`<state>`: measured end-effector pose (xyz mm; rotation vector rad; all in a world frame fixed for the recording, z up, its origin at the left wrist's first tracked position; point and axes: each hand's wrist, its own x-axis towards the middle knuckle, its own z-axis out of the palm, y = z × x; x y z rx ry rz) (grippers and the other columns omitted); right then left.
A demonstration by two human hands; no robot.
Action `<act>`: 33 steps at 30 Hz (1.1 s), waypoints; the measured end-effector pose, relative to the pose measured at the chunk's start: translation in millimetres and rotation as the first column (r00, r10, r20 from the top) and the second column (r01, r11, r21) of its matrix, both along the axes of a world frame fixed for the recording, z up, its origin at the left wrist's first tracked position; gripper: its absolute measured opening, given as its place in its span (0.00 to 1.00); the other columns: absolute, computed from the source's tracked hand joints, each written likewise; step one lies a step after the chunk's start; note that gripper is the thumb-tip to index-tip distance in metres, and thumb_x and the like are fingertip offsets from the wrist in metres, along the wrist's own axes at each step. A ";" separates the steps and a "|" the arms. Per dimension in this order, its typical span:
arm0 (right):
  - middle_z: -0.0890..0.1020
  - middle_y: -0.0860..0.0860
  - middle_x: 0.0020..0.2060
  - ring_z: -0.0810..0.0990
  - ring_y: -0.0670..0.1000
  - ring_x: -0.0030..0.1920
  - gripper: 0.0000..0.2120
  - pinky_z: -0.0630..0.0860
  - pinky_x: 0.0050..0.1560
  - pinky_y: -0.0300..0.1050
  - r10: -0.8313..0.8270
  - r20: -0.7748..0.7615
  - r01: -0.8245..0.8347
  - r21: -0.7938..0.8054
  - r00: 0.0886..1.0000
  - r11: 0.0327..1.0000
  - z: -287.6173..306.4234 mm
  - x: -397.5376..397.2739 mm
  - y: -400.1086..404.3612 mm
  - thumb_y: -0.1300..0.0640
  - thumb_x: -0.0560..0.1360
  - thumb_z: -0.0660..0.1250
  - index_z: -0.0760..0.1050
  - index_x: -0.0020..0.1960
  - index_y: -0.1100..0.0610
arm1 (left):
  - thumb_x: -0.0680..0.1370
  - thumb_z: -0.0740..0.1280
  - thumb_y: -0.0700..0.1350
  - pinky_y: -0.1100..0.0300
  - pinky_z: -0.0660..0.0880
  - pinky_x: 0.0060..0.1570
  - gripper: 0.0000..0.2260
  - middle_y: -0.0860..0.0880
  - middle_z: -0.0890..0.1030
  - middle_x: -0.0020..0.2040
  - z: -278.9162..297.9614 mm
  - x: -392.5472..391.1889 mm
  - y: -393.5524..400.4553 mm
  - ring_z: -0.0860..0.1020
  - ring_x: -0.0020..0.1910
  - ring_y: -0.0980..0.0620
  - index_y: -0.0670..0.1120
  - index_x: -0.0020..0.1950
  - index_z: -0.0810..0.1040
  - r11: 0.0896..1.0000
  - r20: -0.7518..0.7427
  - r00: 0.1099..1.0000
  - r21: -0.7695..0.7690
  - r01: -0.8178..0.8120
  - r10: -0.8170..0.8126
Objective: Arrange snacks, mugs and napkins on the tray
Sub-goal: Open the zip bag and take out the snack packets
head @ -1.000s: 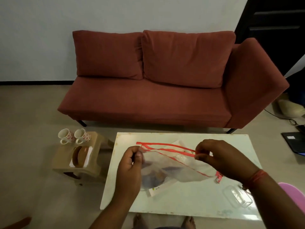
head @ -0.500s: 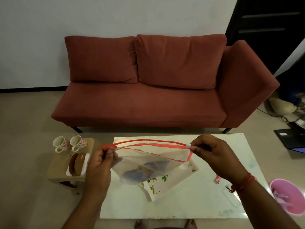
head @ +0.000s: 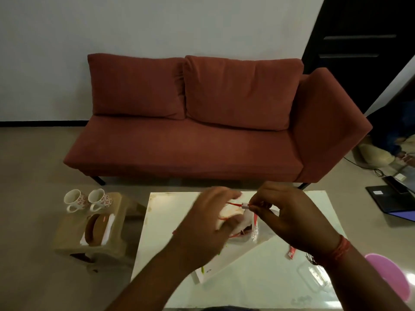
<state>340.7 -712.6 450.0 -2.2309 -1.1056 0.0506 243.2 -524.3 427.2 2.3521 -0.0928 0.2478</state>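
Head view: two mugs (head: pixel 88 199), one bag (head: pixel 244 225) pinched by right-hand fingers (head: pixel 254 204), left hand (head: pixel 208 223) blurred.

Both hands meet over the table (head: pixel 258 288) — left hand (head: pixel 208 225) just left of right hand (head: pixel 289 218), the bag (head: pixel 244 230) between them. Well left of the left hand, a stool (head: pixel 67 239) carries two mugs (head: pixel 88 199) — sofa (head: pixel 202 131) behind it all.

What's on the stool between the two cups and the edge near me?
In the head view, a brown round thing on white napkins, behind it the cups.
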 end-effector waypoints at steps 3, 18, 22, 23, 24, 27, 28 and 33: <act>0.77 0.41 0.38 0.78 0.42 0.38 0.03 0.77 0.37 0.41 0.006 0.005 -0.006 0.007 1.000 1.000 3.5 3.9 -3.9 0.58 0.74 0.73 0.81 0.44 0.50 | 0.80 0.64 0.52 0.81 0.56 0.57 0.12 0.57 0.78 0.58 2.6 23.9 -18.6 0.67 0.56 0.66 0.50 0.61 0.76 0.998 0.034 0.999 0.057 0.021 -0.023; 0.81 0.42 0.37 0.80 0.44 0.39 0.02 0.76 0.39 0.39 -0.098 -0.058 0.104 0.095 0.993 0.990 6.6 7.1 -15.8 0.55 0.72 0.74 0.83 0.42 0.50 | 0.76 0.67 0.49 0.71 0.64 0.43 0.06 0.51 0.82 0.42 14.3 51.8 -16.5 0.72 0.40 0.58 0.48 0.46 0.81 0.972 0.067 0.995 0.229 0.057 -0.075; 0.81 0.41 0.38 0.80 0.44 0.39 0.03 0.78 0.39 0.43 -0.102 -0.057 0.108 0.120 0.993 0.987 11.9 8.5 -22.1 0.55 0.72 0.74 0.82 0.41 0.49 | 0.77 0.69 0.46 0.71 0.64 0.43 0.02 0.55 0.79 0.44 14.4 47.2 -6.7 0.72 0.42 0.58 0.49 0.48 0.80 0.976 0.036 0.999 0.218 0.015 -0.023; 0.81 0.41 0.38 0.81 0.44 0.40 0.03 0.79 0.39 0.44 -0.097 -0.059 0.104 0.129 0.994 0.986 12.9 9.5 -24.4 0.56 0.72 0.74 0.82 0.41 0.49 | 0.77 0.69 0.46 0.72 0.64 0.43 0.02 0.58 0.77 0.44 13.8 45.3 -2.8 0.73 0.42 0.58 0.49 0.48 0.80 0.978 0.032 0.999 0.210 0.003 -0.010; 0.81 0.41 0.38 0.81 0.45 0.40 0.04 0.78 0.40 0.43 -0.094 -0.059 0.102 0.137 0.994 0.985 13.8 10.7 -27.3 0.57 0.72 0.74 0.82 0.41 0.49 | 0.78 0.68 0.46 0.72 0.65 0.42 0.02 0.59 0.75 0.44 12.9 43.4 1.4 0.73 0.42 0.59 0.50 0.48 0.79 0.980 0.030 1.000 0.199 -0.008 0.002; 0.81 0.41 0.38 0.81 0.44 0.41 0.05 0.76 0.41 0.38 -0.112 -0.021 0.113 0.134 0.994 0.984 18.1 15.4 -38.2 0.59 0.72 0.75 0.82 0.41 0.49 | 0.79 0.66 0.46 0.73 0.67 0.42 0.03 0.61 0.73 0.44 9.4 36.9 15.7 0.74 0.43 0.61 0.54 0.47 0.75 0.984 0.004 0.999 0.173 -0.048 0.048; 0.81 0.40 0.38 0.80 0.44 0.41 0.06 0.76 0.41 0.36 -0.122 -0.005 0.122 0.135 0.992 0.983 20.0 17.0 -41.4 0.60 0.71 0.75 0.82 0.41 0.49 | 0.79 0.66 0.46 0.74 0.67 0.42 0.04 0.62 0.73 0.44 7.8 34.3 20.9 0.74 0.43 0.62 0.55 0.47 0.74 0.984 -0.005 0.998 0.166 -0.066 0.068; 0.79 0.38 0.37 0.80 0.43 0.40 0.05 0.73 0.42 0.32 -0.129 0.038 0.123 0.132 0.991 0.984 27.7 21.9 -52.5 0.56 0.71 0.72 0.79 0.41 0.46 | 0.79 0.66 0.47 0.75 0.66 0.42 0.04 0.61 0.73 0.45 3.0 22.2 31.8 0.74 0.44 0.60 0.56 0.47 0.72 0.980 -0.044 0.991 0.155 -0.122 0.130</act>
